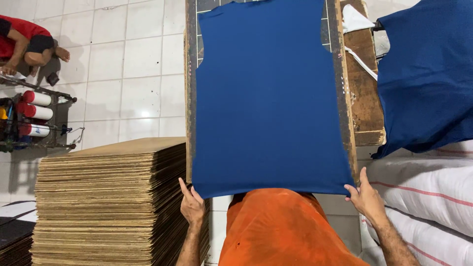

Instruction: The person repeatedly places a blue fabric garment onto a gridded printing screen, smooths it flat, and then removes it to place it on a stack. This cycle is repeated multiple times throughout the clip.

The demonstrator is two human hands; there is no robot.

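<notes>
Bright, sharp; glare on floor tiles [143,112]

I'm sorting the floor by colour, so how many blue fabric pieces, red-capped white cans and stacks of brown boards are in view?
Blue fabric pieces: 2, one on the board held by both hands, one at the right
Red-capped white cans: 3
Brown board stacks: 1
Total: 6

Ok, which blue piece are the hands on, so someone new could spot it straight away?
Start at the long wooden board running up the middle of the view. The blue sleeveless garment panel lies spread flat over it, with the left hand and right hand at its near corners. Unlike the other blue fabric hanging in a heap at the right, it lies smooth and flat.
</notes>
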